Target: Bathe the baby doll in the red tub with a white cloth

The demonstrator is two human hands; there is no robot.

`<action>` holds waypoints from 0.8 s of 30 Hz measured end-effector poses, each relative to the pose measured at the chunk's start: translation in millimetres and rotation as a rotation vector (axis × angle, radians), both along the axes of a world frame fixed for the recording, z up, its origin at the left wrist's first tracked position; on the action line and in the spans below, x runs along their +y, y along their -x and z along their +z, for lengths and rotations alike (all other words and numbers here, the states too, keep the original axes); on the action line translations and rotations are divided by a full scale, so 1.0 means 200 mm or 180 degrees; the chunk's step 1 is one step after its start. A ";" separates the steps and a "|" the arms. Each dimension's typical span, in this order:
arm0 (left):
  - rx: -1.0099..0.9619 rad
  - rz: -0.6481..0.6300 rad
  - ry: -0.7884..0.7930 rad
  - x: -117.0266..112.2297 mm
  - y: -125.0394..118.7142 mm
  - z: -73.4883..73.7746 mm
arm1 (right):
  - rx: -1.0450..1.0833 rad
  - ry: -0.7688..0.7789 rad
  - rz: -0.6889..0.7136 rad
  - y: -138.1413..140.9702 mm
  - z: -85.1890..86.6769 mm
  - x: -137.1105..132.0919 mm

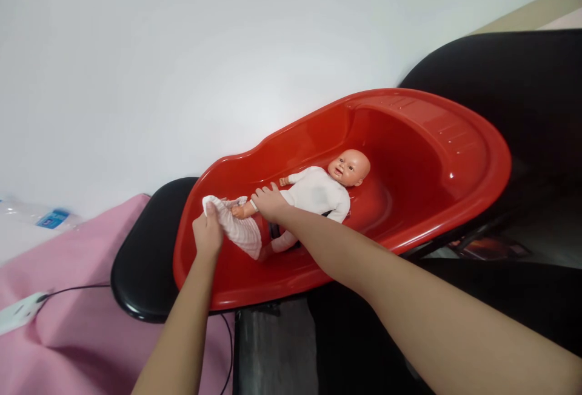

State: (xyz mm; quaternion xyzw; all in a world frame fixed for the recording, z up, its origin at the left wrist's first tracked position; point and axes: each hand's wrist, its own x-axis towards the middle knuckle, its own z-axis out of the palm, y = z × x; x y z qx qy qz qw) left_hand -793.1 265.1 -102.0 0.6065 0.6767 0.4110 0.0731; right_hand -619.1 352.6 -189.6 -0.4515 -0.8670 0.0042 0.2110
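Observation:
A baby doll [313, 192] in a white long-sleeved top lies on its back in a red baby bathtub [413, 225], its head toward the right. My left hand [208, 232] grips the upper edge of a white ribbed cloth [239, 231] near the doll's feet, thumb on top. One doll foot rests against that cloth. Across the doll's leg lies my right hand [270, 201], its fingers wrapped round the lower leg. The other leg lies bent nearer to me, with its foot beside the cloth's lower end.
The tub rests on a black padded surface [145, 249] that shows at both ends. A pink cloth [91, 334], a white power strip [20, 313] with a black cable, and a clear plastic bottle [52, 218] lie at the left. A white wall [204, 67] rises behind the tub.

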 end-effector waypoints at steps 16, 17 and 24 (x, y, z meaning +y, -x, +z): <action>0.0029 -0.0279 0.0045 -0.01 -0.04 0.01 | -0.0006 0.0021 -0.0038 -0.01 0.05 -0.03; 0.0170 -0.0177 0.0170 0.01 -0.02 0.00 | -0.0009 0.0000 0.0004 -0.01 0.04 -0.03; 0.0614 -0.0304 0.0912 0.08 0.06 -0.10 | -0.0074 0.0000 0.0137 -0.01 0.03 -0.02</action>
